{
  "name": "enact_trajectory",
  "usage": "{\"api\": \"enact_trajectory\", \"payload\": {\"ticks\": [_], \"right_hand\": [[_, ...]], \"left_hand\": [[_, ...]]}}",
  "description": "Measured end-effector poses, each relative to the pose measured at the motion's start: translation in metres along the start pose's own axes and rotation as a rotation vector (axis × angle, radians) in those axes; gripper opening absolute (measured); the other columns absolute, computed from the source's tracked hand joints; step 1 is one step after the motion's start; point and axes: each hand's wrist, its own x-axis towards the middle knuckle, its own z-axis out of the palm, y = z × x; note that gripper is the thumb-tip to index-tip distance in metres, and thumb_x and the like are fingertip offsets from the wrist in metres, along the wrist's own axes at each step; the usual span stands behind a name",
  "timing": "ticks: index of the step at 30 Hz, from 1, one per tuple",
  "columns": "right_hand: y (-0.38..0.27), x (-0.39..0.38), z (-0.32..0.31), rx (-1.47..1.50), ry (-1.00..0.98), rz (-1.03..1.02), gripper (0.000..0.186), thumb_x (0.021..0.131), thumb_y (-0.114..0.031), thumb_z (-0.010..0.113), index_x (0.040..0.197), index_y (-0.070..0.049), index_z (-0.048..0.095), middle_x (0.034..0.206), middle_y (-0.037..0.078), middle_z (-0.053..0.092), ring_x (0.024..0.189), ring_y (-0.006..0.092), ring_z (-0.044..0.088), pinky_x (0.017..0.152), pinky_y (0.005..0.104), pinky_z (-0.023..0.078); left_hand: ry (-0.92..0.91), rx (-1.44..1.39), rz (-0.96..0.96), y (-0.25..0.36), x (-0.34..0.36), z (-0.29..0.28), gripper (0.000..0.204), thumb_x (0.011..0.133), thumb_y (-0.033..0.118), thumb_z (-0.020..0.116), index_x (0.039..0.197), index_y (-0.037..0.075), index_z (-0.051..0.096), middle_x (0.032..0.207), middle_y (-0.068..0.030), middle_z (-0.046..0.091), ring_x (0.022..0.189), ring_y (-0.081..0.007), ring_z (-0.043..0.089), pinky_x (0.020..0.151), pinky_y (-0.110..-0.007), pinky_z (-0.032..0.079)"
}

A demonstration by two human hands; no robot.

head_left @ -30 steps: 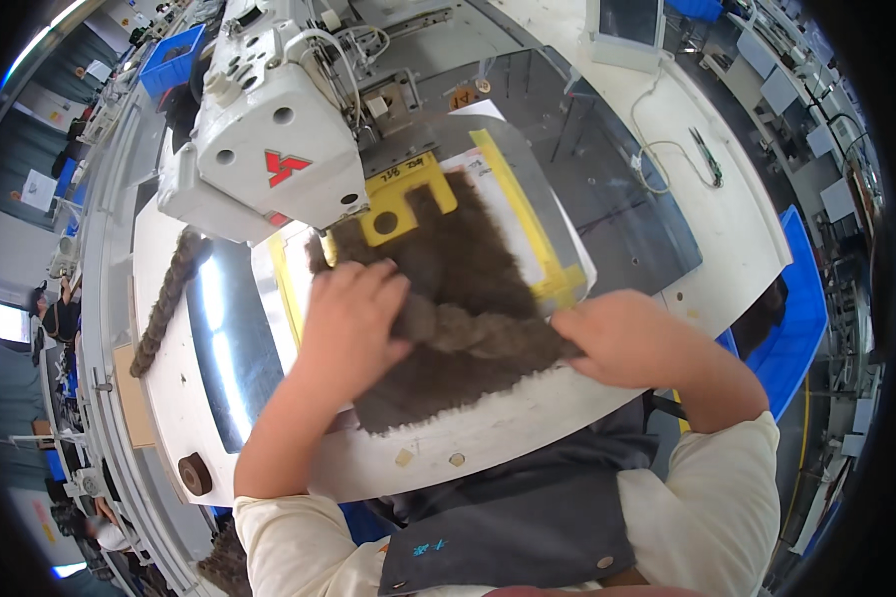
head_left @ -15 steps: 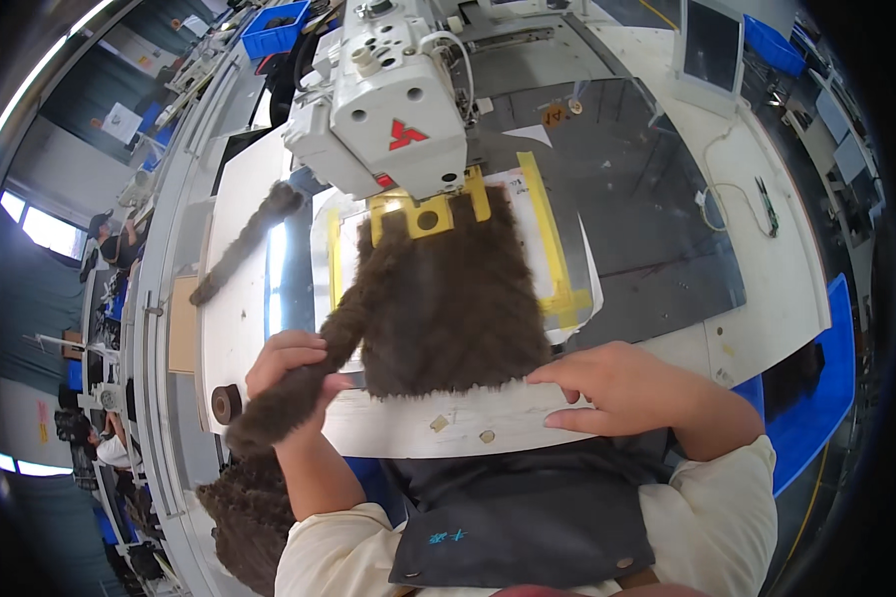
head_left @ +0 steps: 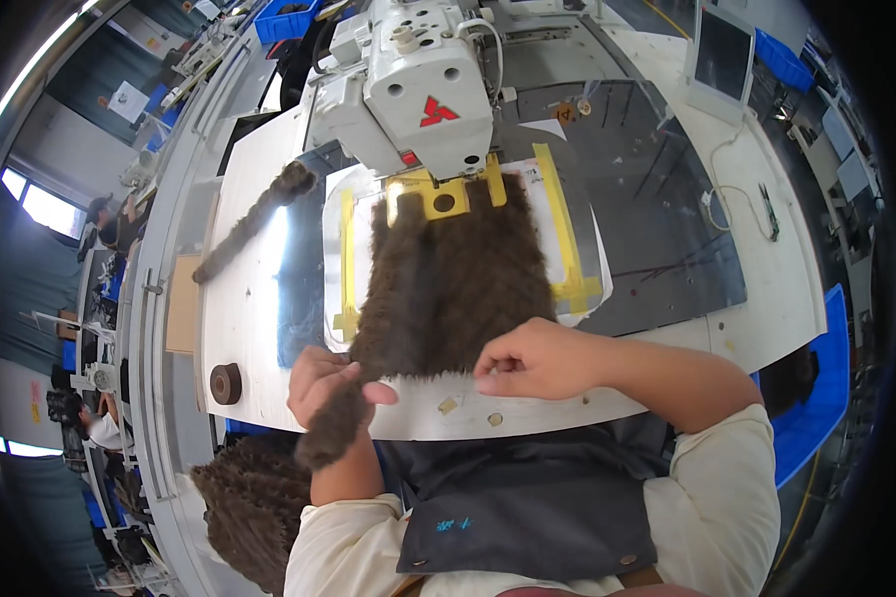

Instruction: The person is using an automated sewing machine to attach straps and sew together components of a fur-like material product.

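Observation:
My left hand (head_left: pixel 331 383) is closed round the lower part of a long brown fur strip (head_left: pixel 334 423), which runs up over the fur panel (head_left: pixel 483 269). The panel lies under a yellow template (head_left: pixel 418 204) on a taped white sheet, below the white sewing-machine head (head_left: pixel 418 90). My right hand (head_left: pixel 523 363) rests at the panel's lower right edge, fingers curled; what is between its fingertips is hidden. Another fur strip (head_left: pixel 249 229) lies on the table to the left.
A brown roll (head_left: pixel 225 383) sits at the table's left edge, scissors (head_left: pixel 770 214) and a screen (head_left: pixel 722 55) at the right. A blue bin (head_left: pixel 824 388) stands right of the table, a fur pile (head_left: pixel 244 497) below left. Other people work at far left.
The held strip first lay crosswise between both hands, then swung lengthwise toward the left. My left hand moved down, then slightly right; my right hand released the strip and shifted left, fingers curling.

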Motion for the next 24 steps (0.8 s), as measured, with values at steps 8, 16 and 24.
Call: {"api": "enact_trajectory", "payload": {"ticks": [8, 16, 24], "right_hand": [[-0.007, 0.078, 0.047, 1.131, -0.015, 0.2, 0.046, 0.105, -0.046, 0.06, 0.094, -0.003, 0.069, 0.071, 0.003, 0.061, 0.059, 0.0121, 0.053, 0.05, 0.0279, 0.04], [-0.012, 0.084, 0.061, 1.197, 0.283, 0.239, 0.019, 0.098, -0.021, 0.069, 0.091, -0.004, 0.07, 0.074, 0.0, 0.063, 0.057, 0.0082, 0.053, 0.049, 0.0269, 0.039], [-0.022, 0.068, 0.048, 0.89, 0.306, 0.296, 0.035, 0.097, -0.028, 0.074, 0.075, -0.005, 0.062, 0.062, -0.001, 0.054, 0.051, 0.007, 0.046, 0.043, 0.028, 0.032]], "left_hand": [[-0.124, 0.059, 0.162, 0.025, -0.009, 0.011, 0.046, 0.054, 0.025, 0.097, 0.085, 0.002, 0.07, 0.066, -0.0032, 0.053, 0.06, -0.0221, 0.056, 0.052, -0.032, 0.044], [-0.4, -0.167, 0.072, 0.042, 0.013, -0.005, 0.044, 0.063, 0.017, 0.085, 0.106, 0.009, 0.08, 0.101, -0.0066, 0.069, 0.068, -0.0204, 0.061, 0.057, -0.031, 0.045], [-0.422, -0.208, 0.28, 0.053, 0.016, 0.002, 0.021, 0.068, 0.001, 0.081, 0.087, 0.002, 0.075, 0.084, -0.0065, 0.067, 0.064, -0.0182, 0.061, 0.052, -0.03, 0.044]]}}
